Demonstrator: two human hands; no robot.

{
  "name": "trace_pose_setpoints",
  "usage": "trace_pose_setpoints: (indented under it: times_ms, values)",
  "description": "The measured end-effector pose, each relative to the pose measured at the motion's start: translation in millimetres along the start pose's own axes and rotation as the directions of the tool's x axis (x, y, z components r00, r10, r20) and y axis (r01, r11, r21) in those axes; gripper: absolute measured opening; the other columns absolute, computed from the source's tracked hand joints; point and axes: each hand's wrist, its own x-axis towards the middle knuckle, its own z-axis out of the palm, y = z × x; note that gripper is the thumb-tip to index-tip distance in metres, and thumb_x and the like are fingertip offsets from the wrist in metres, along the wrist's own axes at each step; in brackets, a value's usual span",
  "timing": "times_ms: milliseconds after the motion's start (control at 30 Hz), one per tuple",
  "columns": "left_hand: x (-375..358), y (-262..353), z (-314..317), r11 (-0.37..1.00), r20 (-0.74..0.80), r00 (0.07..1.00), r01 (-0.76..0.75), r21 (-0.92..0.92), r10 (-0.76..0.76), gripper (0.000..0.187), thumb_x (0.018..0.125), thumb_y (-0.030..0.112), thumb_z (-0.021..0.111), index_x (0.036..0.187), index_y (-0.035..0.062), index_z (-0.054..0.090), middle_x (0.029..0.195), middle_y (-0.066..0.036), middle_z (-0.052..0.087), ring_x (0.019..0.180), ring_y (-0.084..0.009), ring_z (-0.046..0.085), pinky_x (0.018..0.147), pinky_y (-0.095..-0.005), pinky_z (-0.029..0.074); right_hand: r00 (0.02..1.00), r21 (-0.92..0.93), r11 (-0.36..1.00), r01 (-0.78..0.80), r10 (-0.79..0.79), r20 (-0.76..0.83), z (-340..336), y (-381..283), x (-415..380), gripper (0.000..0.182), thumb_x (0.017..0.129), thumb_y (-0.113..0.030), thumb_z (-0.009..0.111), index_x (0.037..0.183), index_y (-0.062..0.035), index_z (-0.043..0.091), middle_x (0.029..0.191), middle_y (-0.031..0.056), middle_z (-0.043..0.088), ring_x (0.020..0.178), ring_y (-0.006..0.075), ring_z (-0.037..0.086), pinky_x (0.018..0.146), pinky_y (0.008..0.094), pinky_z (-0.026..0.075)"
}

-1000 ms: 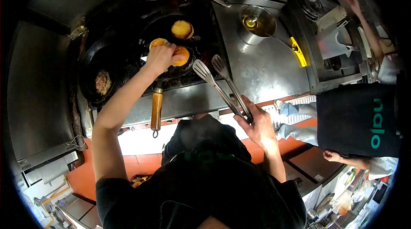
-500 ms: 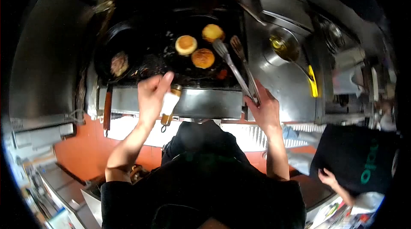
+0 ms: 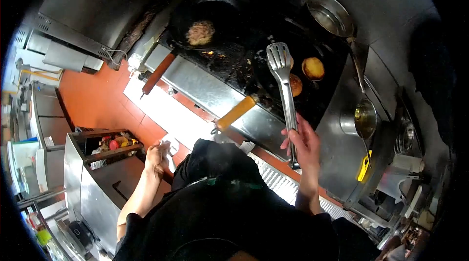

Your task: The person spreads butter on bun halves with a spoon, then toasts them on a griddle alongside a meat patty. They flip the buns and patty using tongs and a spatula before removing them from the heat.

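My right hand (image 3: 305,141) is wrapped round metal tongs (image 3: 285,90), whose slotted head hangs above the buns. Down at the left, away from the stove, my left hand (image 3: 155,157) grips a crumpled white cloth (image 3: 170,151); it could also be paper. On the dark pan at the right lie a yellow-toasted bun piece (image 3: 313,68) and a browned one (image 3: 296,85); a third is mostly hidden behind the tongs. That pan's light wooden handle (image 3: 236,113) points towards me. In the left pan (image 3: 210,1) sits a meat patty (image 3: 200,33), partly browned.
A reddish wooden handle (image 3: 159,73) juts over the stove's steel front ledge (image 3: 200,83). A steel saucepan (image 3: 330,14) stands at the back. To the right are a pot of yellow liquid (image 3: 364,118) and a yellow-handled tool (image 3: 364,166). Behind my left hand stands a steel cabinet (image 3: 105,178).
My left hand has moved from beside the light wooden handle down and left, with the white cloth. The tongs' arms have come together. My view has turned left; the other person has left it.
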Motion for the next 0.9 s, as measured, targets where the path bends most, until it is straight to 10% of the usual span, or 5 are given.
trace_pose_setpoints:
  times_ms: [267, 300, 533, 667, 900]
  values:
    - [43, -11, -21, 0.985, 0.286, 0.957, -0.09, 0.15, 0.044, 0.023, 0.092, 0.018, 0.045, 0.112, 0.0057, 0.048, 0.095, -0.007, 0.06, 0.085, -0.0162, 0.055, 0.068, -0.0276, 0.047, 0.925, 0.451, 0.864, -0.223, 0.042, 0.377, 72, -4, -14, 0.032, 0.091, -0.025, 0.051, 0.111, 0.0003, 0.053, 0.076, 0.0093, 0.06, 0.057, 0.0133, 0.057, 0.049, 0.0242, 0.046]
    - [-11, 67, 49, 0.632, 0.383, 0.912, -0.213, 0.745, -0.145, 0.019, 0.094, 0.021, 0.044, 0.104, 0.0067, 0.052, 0.082, -0.001, 0.059, 0.074, -0.0127, 0.056, 0.064, -0.0252, 0.047, 0.906, 0.24, 0.929, -0.283, 0.176, 0.386, 92, -12, -19, 0.025, 0.091, -0.025, 0.053, 0.101, -0.0025, 0.056, 0.072, 0.0061, 0.059, 0.055, 0.011, 0.055, 0.048, 0.0232, 0.044]
    - [95, 67, 76, 0.511, 0.505, 0.559, -0.161, 0.844, -0.658, 0.018, 0.083, 0.019, 0.051, 0.094, 0.0058, 0.058, 0.072, -0.002, 0.053, 0.059, -0.0088, 0.048, 0.05, -0.0222, 0.039, 0.804, 0.11, 0.991, 0.077, 0.003, -0.595, 227, 1, -134, 0.055, 0.085, -0.03, 0.062, 0.124, 0.0008, 0.041, 0.084, 0.0135, 0.062, 0.068, 0.0182, 0.059, 0.06, 0.032, 0.047]
    - [46, 57, 92, 0.421, 0.424, 0.001, -0.116, 0.899, -0.905, 0.05, 0.08, 0.024, 0.042, 0.127, 0.0075, 0.04, 0.105, -0.01, 0.054, 0.086, -0.0251, 0.054, 0.072, -0.0353, 0.045, 0.364, 0.104, 0.983, -0.151, 0.153, -0.919, 309, 25, -240, 0.06, 0.084, -0.028, 0.064, 0.13, 0.0001, 0.037, 0.078, 0.0065, 0.063, 0.069, 0.0168, 0.061, 0.067, 0.0282, 0.049]
    - [-25, 52, 78, 0.333, 0.443, 0.034, -0.608, 0.721, -0.896, 0.04, 0.087, 0.007, 0.048, 0.126, 0.0009, 0.039, 0.09, -0.011, 0.056, 0.07, -0.0158, 0.056, 0.056, -0.0239, 0.047, -0.816, 0.48, 0.876, -0.041, 0.248, -0.523, 389, 110, -425, 0.062, 0.081, -0.031, 0.067, 0.122, 0.0086, 0.041, 0.067, 0.0071, 0.059, 0.052, 0.0117, 0.056, 0.045, 0.0264, 0.046]
